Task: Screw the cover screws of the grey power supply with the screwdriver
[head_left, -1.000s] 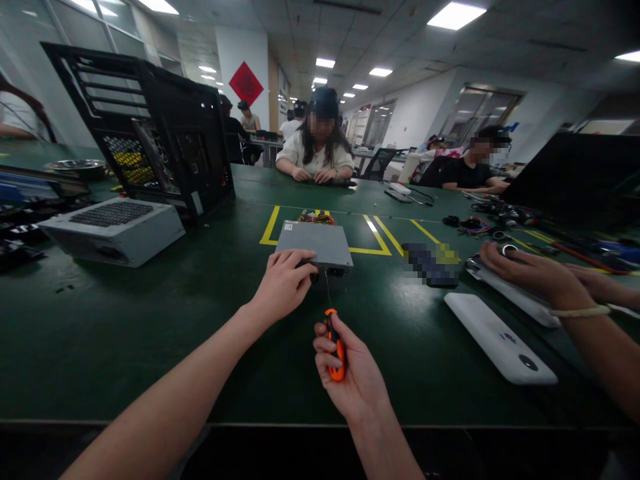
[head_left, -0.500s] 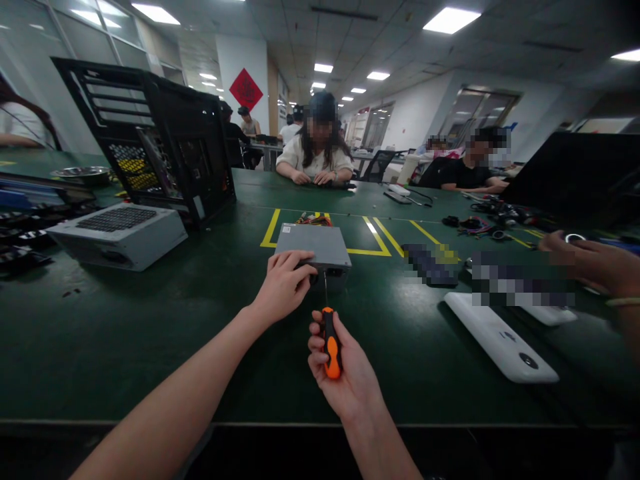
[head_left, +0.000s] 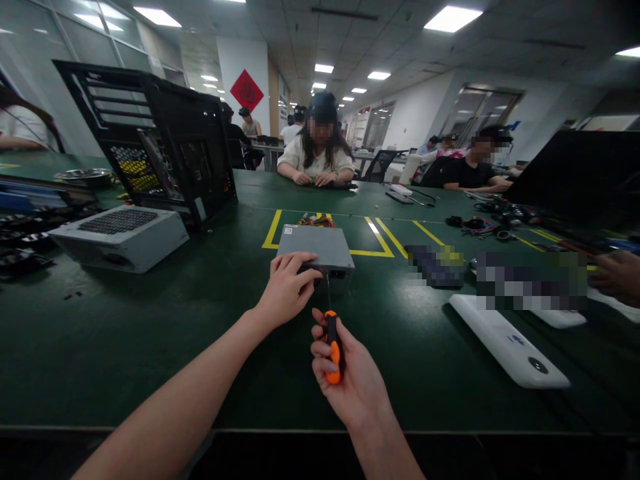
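A grey computer power supply (head_left: 320, 245) lies on the green table in front of me, a bundle of coloured wires (head_left: 317, 220) at its far side. My left hand (head_left: 287, 287) grips its near left part, fingers over the top and thumb at the near face. In my right hand (head_left: 345, 363) is an orange and black screwdriver (head_left: 333, 347), held by the handle with fingers curled round it. Its thin shaft points away from me and reaches the near face of the power supply, beside the socket. The exact spot under the tip is too small to make out.
Left stand a second power supply (head_left: 120, 237) and a black computer case (head_left: 165, 140). Right lie a white device (head_left: 510, 343), loose cables (head_left: 475, 227) and a co-worker's hand (head_left: 620, 277). Another person (head_left: 317, 150) sits opposite. Yellow tape (head_left: 373, 253) marks the table.
My right hand's fingers have shifted on the screwdriver handle, which looks slightly turned. My left hand stays on the power supply. The co-worker's hand at the right has moved outward and lower.
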Tool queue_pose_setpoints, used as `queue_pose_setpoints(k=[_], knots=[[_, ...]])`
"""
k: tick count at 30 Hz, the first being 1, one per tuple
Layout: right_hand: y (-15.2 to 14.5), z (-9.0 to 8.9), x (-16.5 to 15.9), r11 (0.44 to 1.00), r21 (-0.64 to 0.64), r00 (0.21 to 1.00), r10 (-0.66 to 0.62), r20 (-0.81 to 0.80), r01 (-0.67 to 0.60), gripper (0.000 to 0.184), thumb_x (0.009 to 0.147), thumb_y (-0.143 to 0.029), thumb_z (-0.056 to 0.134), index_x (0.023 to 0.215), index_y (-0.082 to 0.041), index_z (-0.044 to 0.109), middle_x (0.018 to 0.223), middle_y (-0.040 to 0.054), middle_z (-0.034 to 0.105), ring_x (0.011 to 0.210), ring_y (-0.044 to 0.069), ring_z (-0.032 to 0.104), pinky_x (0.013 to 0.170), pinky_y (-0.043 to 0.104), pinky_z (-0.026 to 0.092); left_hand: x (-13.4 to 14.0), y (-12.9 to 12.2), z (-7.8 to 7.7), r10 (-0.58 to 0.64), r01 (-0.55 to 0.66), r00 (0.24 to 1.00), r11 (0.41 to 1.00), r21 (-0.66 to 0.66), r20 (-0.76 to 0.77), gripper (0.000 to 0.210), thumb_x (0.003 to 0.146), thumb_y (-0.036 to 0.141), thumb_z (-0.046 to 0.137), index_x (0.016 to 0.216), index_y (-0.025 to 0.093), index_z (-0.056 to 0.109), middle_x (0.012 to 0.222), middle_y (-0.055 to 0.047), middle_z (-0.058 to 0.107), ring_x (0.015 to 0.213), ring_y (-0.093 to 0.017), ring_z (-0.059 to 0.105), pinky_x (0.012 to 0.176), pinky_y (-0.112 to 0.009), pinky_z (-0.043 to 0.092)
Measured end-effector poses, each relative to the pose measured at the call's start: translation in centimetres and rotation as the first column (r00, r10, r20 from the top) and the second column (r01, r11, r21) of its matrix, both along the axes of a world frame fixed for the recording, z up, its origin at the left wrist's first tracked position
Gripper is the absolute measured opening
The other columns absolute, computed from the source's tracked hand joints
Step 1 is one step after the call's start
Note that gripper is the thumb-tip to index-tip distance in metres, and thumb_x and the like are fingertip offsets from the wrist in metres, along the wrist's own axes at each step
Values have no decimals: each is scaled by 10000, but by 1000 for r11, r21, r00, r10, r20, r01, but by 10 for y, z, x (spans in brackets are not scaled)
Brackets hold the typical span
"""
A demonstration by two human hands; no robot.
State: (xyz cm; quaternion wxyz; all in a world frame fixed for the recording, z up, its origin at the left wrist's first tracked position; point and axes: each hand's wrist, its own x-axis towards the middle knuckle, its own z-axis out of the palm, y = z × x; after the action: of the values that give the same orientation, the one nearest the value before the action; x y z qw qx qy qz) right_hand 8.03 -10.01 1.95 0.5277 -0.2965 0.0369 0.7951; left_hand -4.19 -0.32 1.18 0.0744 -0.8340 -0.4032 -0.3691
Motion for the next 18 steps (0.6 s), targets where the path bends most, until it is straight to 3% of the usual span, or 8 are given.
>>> queue_pose_setpoints(k=[3, 7, 11, 15, 18], knots=[[0, 0, 2, 999, -29, 998, -18, -63, 16, 230, 901, -270, 404, 817, -97, 529, 678, 8, 488, 424, -4, 350, 299, 55, 247, 5, 0, 0, 44, -45, 997, 999, 2, 70, 221, 829, 195, 478, 1033, 229, 555, 1140, -24, 578, 1082, -174, 475, 923, -363, 302], [1, -3, 3, 1000, -15, 1000, -19, -23, 18, 201, 898, -245, 407, 842, -102, 537, 675, 7, 493, 476, 20, 418, 355, 74, 348, 13, 2, 0, 82, -83, 995, 996, 25, 65, 329, 819, 249, 510, 1147, 225, 486, 1211, -38, 550, 1146, -198, 445, 959, -389, 255], [1, -3, 3, 1000, 4, 1000, 15, 5, -15, 249, 904, -278, 388, 975, -100, 547, 675, 9, 492, 463, 28, 406, 338, 88, 332, 17, 4, -1, 86, -87, 996, 996, 26, 35, 305, 844, 250, 477, 1149, 259, 496, 1240, -18, 538, 1169, -198, 433, 970, -411, 215], [1, -2, 3, 999, -33, 998, -24, -60, 22, 196, 897, -228, 408, 827, -90, 528, 682, 12, 488, 430, 1, 367, 306, 62, 250, 17, 4, -2, 112, -112, 993, 994, 8, 33, 285, 854, 239, 458, 1131, 268, 515, 1223, -24, 551, 1140, -206, 455, 918, -413, 251], [1, -3, 5, 999, -15, 999, -33, -44, 32, 189, 894, -219, 409, 830, -94, 534, 674, 11, 494, 459, 16, 409, 342, 75, 320, 18, 4, -2, 111, -111, 993, 994, 8, 29, 285, 852, 231, 459, 1128, 269, 519, 1221, -22, 552, 1133, -209, 457, 910, -414, 258]])
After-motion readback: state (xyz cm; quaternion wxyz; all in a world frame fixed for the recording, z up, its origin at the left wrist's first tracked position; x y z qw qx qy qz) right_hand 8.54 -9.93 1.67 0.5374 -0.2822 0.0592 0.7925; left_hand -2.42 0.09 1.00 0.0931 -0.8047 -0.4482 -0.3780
